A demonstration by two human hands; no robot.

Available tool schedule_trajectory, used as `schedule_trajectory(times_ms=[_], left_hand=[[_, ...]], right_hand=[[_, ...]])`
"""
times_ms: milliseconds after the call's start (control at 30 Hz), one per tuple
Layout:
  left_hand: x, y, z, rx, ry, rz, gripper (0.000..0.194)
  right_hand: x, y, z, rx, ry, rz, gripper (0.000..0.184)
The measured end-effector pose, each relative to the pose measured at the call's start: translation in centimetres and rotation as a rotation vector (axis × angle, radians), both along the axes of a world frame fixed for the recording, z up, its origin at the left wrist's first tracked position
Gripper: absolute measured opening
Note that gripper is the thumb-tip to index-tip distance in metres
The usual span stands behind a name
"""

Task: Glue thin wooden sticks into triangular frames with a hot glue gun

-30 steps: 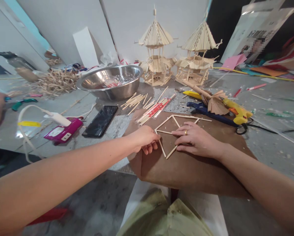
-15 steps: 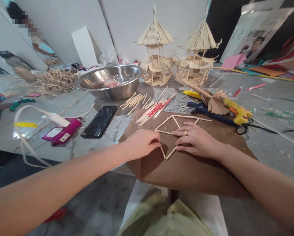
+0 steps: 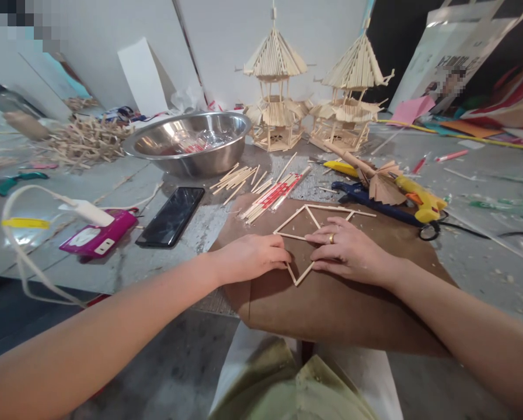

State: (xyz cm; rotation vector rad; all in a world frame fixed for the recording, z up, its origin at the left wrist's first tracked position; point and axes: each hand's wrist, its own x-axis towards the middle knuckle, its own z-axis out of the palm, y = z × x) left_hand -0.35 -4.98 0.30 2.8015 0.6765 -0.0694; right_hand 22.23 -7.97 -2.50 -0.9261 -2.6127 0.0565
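Note:
A flat frame of thin wooden sticks (image 3: 290,220), joined into triangles, lies on a sheet of brown cardboard (image 3: 331,312). My left hand (image 3: 253,258) is closed at the frame's lower left, its fingertips pinching a short stick (image 3: 291,272) that meets another stick in a V-shaped corner. From the other side my right hand (image 3: 353,248), with a ring on one finger, grips the middle of the frame, its bent fingers covering several stick joints. Paper-wrapped chopsticks (image 3: 275,195) and loose sticks (image 3: 235,179) lie just beyond the cardboard.
Two stick pagodas (image 3: 275,87) stand at the back beside a steel bowl (image 3: 226,157). On the left are a black phone (image 3: 170,217), a magenta power strip (image 3: 99,233) and a heap of sticks (image 3: 86,143). A yellow-and-blue glue gun (image 3: 428,204) and a yellow cutter (image 3: 341,168) lie right.
My left hand has shifted slightly right along the frame's left edge, its fingers lying flatter over the stick. My right hand stays in place. At the far left, another person's hand has mostly left view.

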Motion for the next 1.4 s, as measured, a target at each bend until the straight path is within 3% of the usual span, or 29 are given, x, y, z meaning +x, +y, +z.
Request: schedule_trajectory(times_ms=[333,800,1033,1400], left_hand=[[-0.2,0.2,-0.4,-0.050,-0.066,0.011,0.025],[-0.5,0.2,-1.4,0.000,-0.177,-0.018,0.024],[-0.5,0.3,-1.7,-0.009,-0.199,-0.037,0.025],[-0.6,0.3,-1.7,-0.015,-0.191,-0.022,0.025]], right_hand=[[0.0,0.0,-0.2,-0.019,0.004,-0.017,0.021],[-0.2,-0.2,0.0,-0.062,0.021,-0.099,0.022],[-1.0,-0.8,0.6,-0.050,0.099,0.059,0.016],[-1.3,-0.9,-0.2,-0.099,0.105,0.022,0.017]])
